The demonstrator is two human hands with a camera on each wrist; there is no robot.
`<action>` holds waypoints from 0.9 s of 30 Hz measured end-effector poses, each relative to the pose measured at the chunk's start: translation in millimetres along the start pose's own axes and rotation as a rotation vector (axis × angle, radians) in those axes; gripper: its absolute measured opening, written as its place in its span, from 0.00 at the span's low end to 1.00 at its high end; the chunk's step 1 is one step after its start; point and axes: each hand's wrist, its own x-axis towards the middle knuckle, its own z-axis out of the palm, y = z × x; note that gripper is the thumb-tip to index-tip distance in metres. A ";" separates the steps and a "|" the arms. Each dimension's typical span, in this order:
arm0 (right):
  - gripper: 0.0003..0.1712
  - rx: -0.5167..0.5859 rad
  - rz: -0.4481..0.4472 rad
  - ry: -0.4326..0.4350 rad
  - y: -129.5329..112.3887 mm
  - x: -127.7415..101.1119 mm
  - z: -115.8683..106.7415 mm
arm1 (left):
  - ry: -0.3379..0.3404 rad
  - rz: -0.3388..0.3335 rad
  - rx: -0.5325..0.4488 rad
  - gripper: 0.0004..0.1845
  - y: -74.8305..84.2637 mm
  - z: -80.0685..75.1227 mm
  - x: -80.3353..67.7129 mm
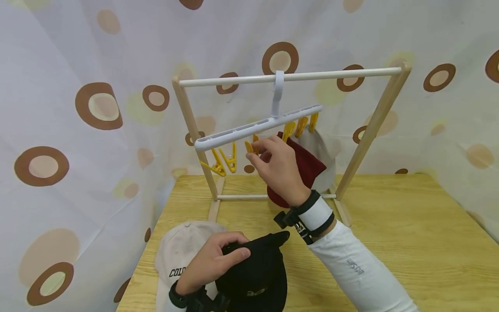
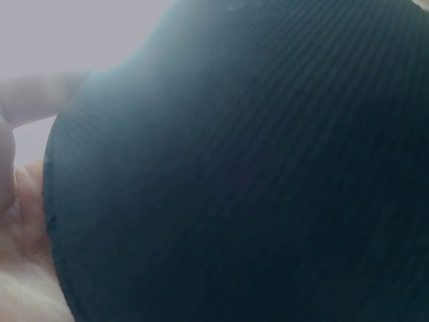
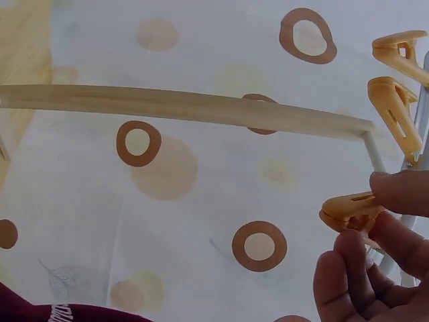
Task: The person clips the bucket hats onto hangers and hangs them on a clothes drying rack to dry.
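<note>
My left hand [image 1: 213,260] grips a black cap [image 1: 257,271] by its edge, thumb on the near side, in front of the drying stand. In the left wrist view the dark ribbed cloth of the cap [image 2: 234,174] fills most of the picture. Up at the white hanger [image 1: 238,132], my right hand [image 1: 278,167] pinches a yellow clothespin [image 1: 248,147] between thumb and fingers. The right wrist view shows this clothespin [image 3: 348,209] near the thumb tip. Two more clothespins [image 1: 231,161] dangle from the hanger's left end.
A dark red cap [image 1: 306,162] and a light grey cap [image 1: 325,167] hang from clothespins on the hanger's right half. The hanger hooks over the white rod of a wooden stand [image 1: 370,125]. A beige cap [image 1: 179,247] lies on the wooden table [image 1: 409,242], left of the black one.
</note>
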 end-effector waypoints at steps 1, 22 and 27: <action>0.12 -0.004 0.005 0.011 1.3 0.4 0.8 | 0.001 -0.007 0.001 0.07 0.1 -0.4 -0.1; 0.12 0.161 0.240 0.039 11.1 7.8 2.5 | 0.078 -0.107 0.154 0.08 1.3 -21.6 26.4; 0.17 0.187 0.311 0.008 11.8 10.5 -3.4 | 0.082 -0.089 0.199 0.09 2.7 -28.0 46.2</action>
